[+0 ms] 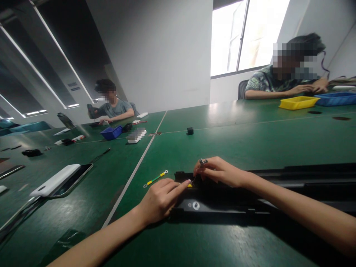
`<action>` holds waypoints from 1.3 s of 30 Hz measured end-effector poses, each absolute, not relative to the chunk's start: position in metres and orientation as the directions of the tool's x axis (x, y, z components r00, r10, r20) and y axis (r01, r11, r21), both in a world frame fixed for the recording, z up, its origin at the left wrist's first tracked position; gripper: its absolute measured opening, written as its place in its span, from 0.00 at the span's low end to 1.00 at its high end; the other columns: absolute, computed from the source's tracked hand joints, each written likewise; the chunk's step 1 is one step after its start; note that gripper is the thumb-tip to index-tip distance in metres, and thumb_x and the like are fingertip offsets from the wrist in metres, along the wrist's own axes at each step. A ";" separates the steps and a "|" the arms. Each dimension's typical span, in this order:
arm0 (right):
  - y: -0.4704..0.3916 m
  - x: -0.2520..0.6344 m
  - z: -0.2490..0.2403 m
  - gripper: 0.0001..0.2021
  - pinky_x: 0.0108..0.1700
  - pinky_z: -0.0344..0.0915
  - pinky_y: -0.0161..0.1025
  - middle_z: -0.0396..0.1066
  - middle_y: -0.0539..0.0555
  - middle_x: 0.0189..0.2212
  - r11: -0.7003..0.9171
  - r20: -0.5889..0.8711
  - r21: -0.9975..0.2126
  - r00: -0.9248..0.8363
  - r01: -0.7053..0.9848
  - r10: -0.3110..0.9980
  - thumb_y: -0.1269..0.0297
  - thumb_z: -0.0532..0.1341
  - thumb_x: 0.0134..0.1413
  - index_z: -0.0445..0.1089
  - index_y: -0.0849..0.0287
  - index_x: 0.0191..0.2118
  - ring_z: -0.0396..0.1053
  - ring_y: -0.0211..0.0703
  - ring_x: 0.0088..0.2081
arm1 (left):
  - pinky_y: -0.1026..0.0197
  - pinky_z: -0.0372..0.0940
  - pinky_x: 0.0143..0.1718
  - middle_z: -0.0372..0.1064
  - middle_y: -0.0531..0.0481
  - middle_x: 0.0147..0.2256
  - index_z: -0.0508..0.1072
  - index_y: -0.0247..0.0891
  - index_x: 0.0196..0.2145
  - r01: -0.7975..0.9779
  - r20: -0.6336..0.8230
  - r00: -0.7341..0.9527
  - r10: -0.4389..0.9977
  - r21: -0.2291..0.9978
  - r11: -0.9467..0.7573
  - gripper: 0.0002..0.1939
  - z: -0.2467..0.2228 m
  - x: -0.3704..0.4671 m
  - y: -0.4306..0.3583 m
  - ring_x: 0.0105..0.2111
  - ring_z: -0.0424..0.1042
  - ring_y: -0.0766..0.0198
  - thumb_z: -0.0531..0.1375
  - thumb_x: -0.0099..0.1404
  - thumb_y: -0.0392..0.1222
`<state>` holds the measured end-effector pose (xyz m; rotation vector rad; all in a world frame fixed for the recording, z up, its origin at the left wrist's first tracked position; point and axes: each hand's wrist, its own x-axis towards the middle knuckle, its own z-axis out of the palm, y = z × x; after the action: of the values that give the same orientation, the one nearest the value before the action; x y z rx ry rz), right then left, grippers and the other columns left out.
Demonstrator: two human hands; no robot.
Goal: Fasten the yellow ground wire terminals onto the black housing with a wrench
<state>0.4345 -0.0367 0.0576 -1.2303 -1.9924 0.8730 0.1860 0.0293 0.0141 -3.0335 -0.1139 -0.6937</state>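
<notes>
A long black metal housing (222, 205) lies across the green table from the middle to the right edge. My left hand (164, 196) rests at its left end, fingers closed on a small yellow-sleeved piece (190, 185) inside the channel. Just right of it, my right hand (217, 171) is closed over the housing, with a small metal part (203, 161) at its fingers; whatever lies under its fingertips is hard to make out. A green-and-yellow wire with ring terminals (155, 178) lies on the table beyond my left hand.
A small black block (190, 131) stands farther back. To the left lie a white power bank (57, 180) and a phone (72, 180) with cables. A blue bin (111, 132) and yellow tray (298, 103) are near two seated people (115, 109) (267, 83) across the table.
</notes>
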 end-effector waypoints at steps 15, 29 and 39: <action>-0.035 0.436 0.054 0.16 0.28 0.59 0.31 0.65 0.49 0.21 0.452 0.358 -0.708 -0.275 0.542 0.892 0.55 0.53 0.61 0.68 0.64 0.35 0.62 0.34 0.24 | 0.52 0.66 0.37 0.70 0.40 0.39 0.58 0.30 0.59 0.070 0.427 0.902 0.067 0.010 -0.998 0.22 0.015 0.186 0.030 0.38 0.66 0.55 0.48 0.67 0.31; -0.038 0.432 0.056 0.12 0.21 0.57 0.28 0.66 0.47 0.18 0.407 0.309 -0.797 -0.279 0.446 0.909 0.58 0.58 0.57 0.67 0.64 0.31 0.58 0.29 0.17 | 0.52 0.67 0.38 0.70 0.41 0.38 0.58 0.30 0.59 0.080 0.431 0.900 0.072 0.000 -0.997 0.22 0.013 0.186 0.029 0.39 0.67 0.55 0.48 0.67 0.31; -0.039 0.431 0.056 0.11 0.18 0.56 0.26 0.68 0.48 0.21 0.365 0.254 -0.825 -0.294 0.431 0.922 0.59 0.57 0.58 0.65 0.63 0.32 0.58 0.28 0.16 | 0.52 0.67 0.38 0.70 0.40 0.39 0.58 0.31 0.59 0.075 0.442 0.895 0.066 -0.003 -0.997 0.22 0.013 0.187 0.030 0.39 0.67 0.56 0.48 0.68 0.31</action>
<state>0.4309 -0.0390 0.0561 -1.1765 -1.8817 0.8335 0.1866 0.0297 0.0135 -3.0378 -0.1136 -0.7074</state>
